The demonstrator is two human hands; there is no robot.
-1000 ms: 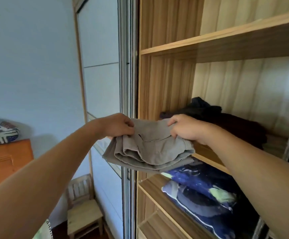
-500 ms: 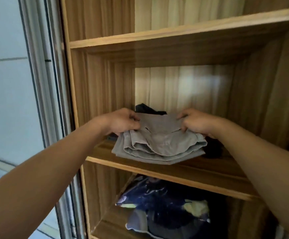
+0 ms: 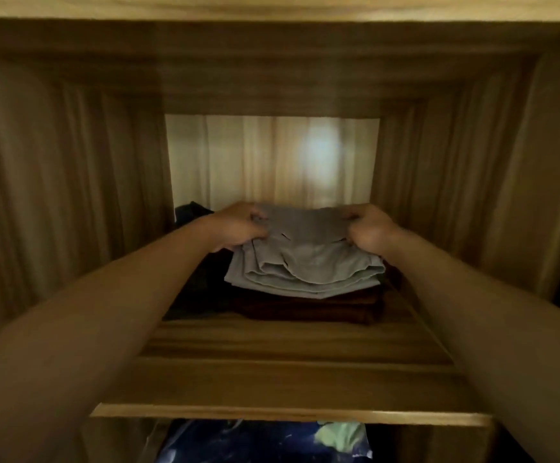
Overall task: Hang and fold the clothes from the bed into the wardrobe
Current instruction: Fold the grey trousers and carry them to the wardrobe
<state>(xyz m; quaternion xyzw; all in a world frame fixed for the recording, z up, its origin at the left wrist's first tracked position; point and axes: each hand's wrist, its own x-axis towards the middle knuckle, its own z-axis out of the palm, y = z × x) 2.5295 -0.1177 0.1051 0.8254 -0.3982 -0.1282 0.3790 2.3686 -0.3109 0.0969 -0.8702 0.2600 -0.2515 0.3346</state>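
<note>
Hands, left (image 3: 238, 226) and right (image 3: 370, 230), pinching grey garment (image 3: 305, 265) — long axis left-right, atop dark pile (image 3: 312, 309)

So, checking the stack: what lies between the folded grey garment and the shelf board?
A folded dark brown garment, under the grey garment and on the shelf board; the head view shows it.
</note>
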